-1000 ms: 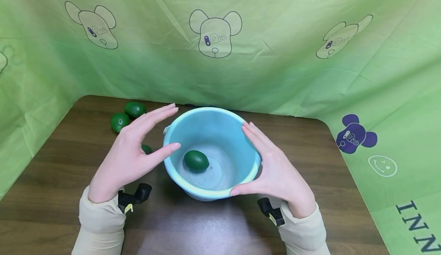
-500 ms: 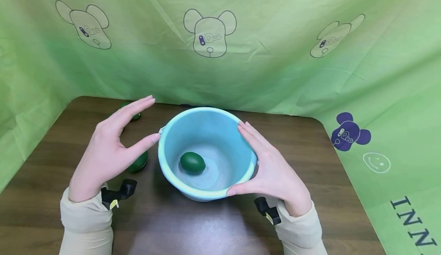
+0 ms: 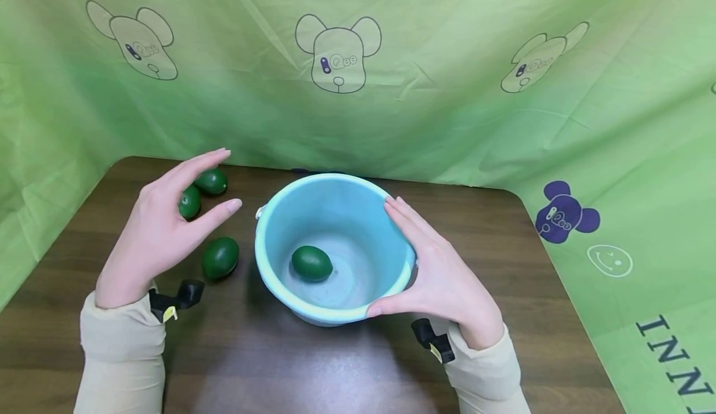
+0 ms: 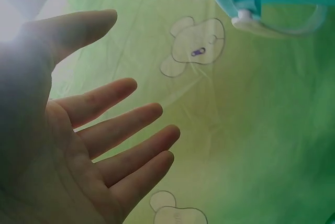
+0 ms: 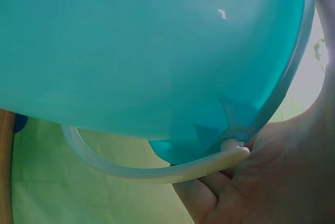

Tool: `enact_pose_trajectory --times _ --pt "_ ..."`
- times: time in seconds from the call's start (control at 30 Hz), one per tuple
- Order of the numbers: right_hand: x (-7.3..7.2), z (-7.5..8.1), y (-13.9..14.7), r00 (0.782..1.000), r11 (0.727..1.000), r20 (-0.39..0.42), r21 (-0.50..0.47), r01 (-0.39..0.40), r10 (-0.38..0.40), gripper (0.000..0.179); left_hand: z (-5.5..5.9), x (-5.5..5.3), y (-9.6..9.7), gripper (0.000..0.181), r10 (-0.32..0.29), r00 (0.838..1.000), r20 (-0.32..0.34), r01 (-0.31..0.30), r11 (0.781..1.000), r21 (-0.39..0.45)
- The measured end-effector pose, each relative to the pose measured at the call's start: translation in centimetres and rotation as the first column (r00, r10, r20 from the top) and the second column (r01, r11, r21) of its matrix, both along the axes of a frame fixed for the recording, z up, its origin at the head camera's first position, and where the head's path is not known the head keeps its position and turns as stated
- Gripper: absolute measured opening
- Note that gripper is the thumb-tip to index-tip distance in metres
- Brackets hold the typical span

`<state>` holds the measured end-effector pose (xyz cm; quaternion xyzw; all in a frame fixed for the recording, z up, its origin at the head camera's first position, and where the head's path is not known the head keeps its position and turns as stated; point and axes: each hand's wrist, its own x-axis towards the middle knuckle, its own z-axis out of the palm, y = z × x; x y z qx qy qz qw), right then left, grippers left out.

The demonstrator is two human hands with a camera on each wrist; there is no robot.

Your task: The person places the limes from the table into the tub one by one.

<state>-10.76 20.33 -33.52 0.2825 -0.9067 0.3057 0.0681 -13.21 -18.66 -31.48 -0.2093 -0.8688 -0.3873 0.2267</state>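
Observation:
A light blue bucket stands mid-table with a dark green avocado on its bottom. My right hand holds the bucket's right side, thumb on the near rim and fingertips on the far right rim. The right wrist view shows the palm against the bucket wall, beside the end of its white handle. Left of the bucket, my left hand hovers with fingers spread and nothing in it. Near its wrist lies an avocado; two more avocados sit behind the hand, one partly hidden.
The brown wooden table has rounded back corners. A green cloth with printed bear heads encloses the back and sides. Each wrist carries a small black camera. The bucket's handle hangs on its far side, as the wrist views show.
My left hand has pulled away from the bucket's left rim, moving left and uncovering the avocados. The right hand stays on the bucket. The head view has shifted slightly.

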Motion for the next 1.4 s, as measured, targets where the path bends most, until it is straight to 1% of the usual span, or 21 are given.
enact_pose_trajectory --times 0.13,0.27,0.43,0.6,0.73,0.97,1.2,1.4 --pt "-0.1 0.0 0.0 1.0 1.0 -0.004 0.001 -0.002 0.002 0.139 -0.2 -0.5 -0.3 0.066 0.019 0.998 0.054 -0.018 1.0 -0.007" --pt "-0.1 0.0 0.0 1.0 1.0 -0.003 -0.001 -0.004 0.004 0.139 -0.6 -0.9 -0.6 0.065 0.03 0.993 0.114 -0.028 0.999 -0.022" --pt "0.0 0.0 -0.1 1.0 1.0 0.003 -0.003 -0.002 0.002 0.138 -1.0 -1.3 -1.1 0.065 0.036 0.99 0.133 -0.031 0.999 -0.042" --pt "0.0 0.1 0.0 1.0 1.0 0.01 -0.006 -0.003 0.003 0.139 -1.2 -1.8 -1.8 0.065 0.053 0.986 0.16 -0.047 0.998 -0.042" --pt "0.0 0.1 0.0 1.0 1.0 0.016 -0.003 -0.003 0.003 0.138 -1.6 -2.1 -2.4 0.065 0.075 0.978 0.195 -0.065 0.996 -0.055" --pt "0.1 0.1 0.1 1.0 1.0 0.018 -0.004 0.0 0.0 0.137 -2.0 -2.7 -3.1 0.067 0.098 0.962 0.253 -0.075 0.992 -0.097" --pt "0.1 0.2 0.1 1.0 1.0 0.018 0.001 0.002 -0.002 0.138 -2.8 -3.3 -3.6 0.069 0.095 0.953 0.288 -0.056 0.989 -0.138" --pt "0.1 0.3 0.0 0.999 1.0 0.032 -0.008 0.004 -0.003 0.137 -3.3 -3.3 -3.9 0.069 0.086 0.933 0.349 -0.038 0.989 -0.144"
